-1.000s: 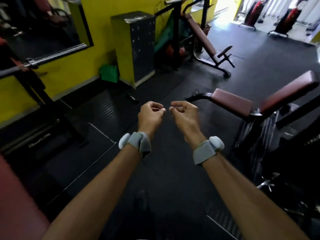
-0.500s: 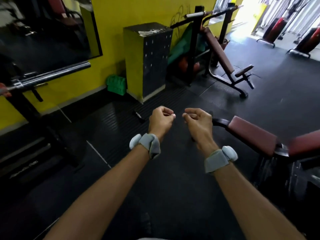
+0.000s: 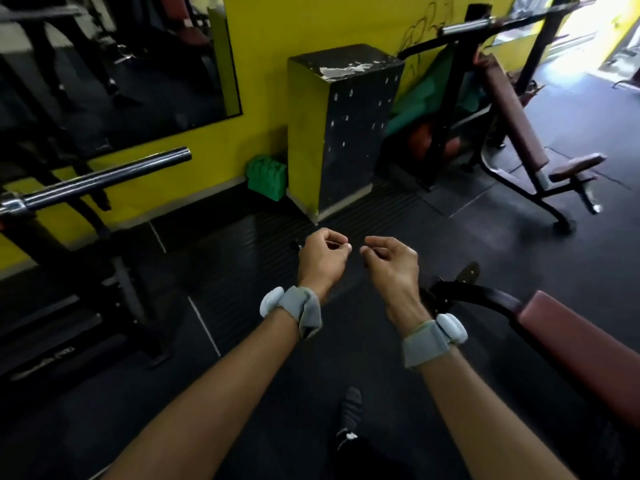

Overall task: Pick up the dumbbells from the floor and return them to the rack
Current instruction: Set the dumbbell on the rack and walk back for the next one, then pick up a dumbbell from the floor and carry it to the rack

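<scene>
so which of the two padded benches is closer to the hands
The maroon bench at lower right, beside the right hand; the other bench leans up by the yellow wall.

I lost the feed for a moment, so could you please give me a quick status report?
Left hand and right hand curled, holding nothing. No dumbbells or rack in view. Bench close on the right.
</scene>
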`<state>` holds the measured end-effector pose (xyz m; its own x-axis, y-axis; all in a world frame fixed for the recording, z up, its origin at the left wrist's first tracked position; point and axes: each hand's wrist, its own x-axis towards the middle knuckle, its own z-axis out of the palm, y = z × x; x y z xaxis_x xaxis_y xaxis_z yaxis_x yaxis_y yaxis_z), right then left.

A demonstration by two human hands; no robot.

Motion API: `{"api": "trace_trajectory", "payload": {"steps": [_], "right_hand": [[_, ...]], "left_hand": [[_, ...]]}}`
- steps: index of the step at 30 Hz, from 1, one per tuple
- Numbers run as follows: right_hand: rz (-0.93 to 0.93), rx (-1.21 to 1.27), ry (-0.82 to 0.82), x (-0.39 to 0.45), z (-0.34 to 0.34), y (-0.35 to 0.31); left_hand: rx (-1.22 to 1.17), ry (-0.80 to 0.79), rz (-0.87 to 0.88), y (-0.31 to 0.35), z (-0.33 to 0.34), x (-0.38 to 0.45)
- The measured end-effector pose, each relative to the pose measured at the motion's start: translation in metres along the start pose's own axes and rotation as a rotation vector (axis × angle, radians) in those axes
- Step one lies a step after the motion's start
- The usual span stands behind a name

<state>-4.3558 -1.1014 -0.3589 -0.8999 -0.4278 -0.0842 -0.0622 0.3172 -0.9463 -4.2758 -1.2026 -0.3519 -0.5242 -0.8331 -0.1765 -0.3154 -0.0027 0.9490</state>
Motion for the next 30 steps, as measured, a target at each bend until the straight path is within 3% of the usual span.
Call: {"api": "trace_trajectory", "payload": {"steps": [12,22,30], "right_hand": [[-0.013,-0.115,-0.253,0.205,0.049,-0.032],[-0.060,-0.298,-0.402,0.369,0.169,-0.044],[0.032,-0.453,-0.488,0.483,0.259,-0.023]], "left_hand": [[-0.045,0.286,-0.202,0.017,0.033,0.161],[-0.064,0.372,-0.306,-0.003,0.040,0.362],[-0.010,0.321,-0.500,-0.040,0.026,0.519]]}}
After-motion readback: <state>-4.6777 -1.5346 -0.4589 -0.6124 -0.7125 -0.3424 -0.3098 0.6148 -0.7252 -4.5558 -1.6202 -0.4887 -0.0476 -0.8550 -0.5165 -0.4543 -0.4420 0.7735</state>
